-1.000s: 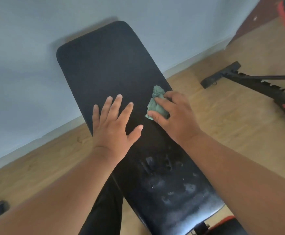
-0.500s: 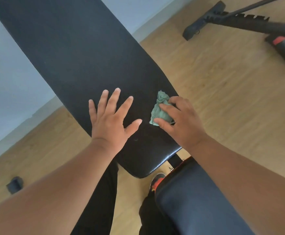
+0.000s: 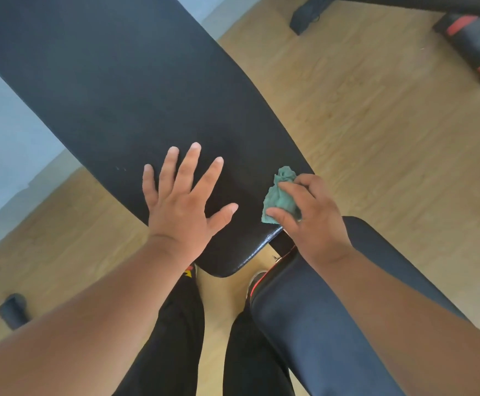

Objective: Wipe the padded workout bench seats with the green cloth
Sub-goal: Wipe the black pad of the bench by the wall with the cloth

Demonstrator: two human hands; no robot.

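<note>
A long black padded backrest [image 3: 113,90] runs from the upper left down to the centre. My left hand [image 3: 183,201] lies flat on its lower part, fingers spread, holding nothing. My right hand [image 3: 311,221] grips a crumpled green cloth [image 3: 280,195] and presses it on the pad's lower right corner, near the edge. A second black pad, the seat [image 3: 304,324], starts just below that corner and extends to the lower right, partly under my right forearm.
Wooden floor lies all around, with a pale wall at the left. Another bench's black frame foot [image 3: 304,15] and a black roller with red bands [image 3: 472,44] sit at the top right. A small black object [image 3: 11,310] rests on the floor at the left. My legs stand below.
Both hands have slid down the backrest toward its lower end; the cloth has travelled from mid-pad to the bottom right corner. The seat pad has come into view.
</note>
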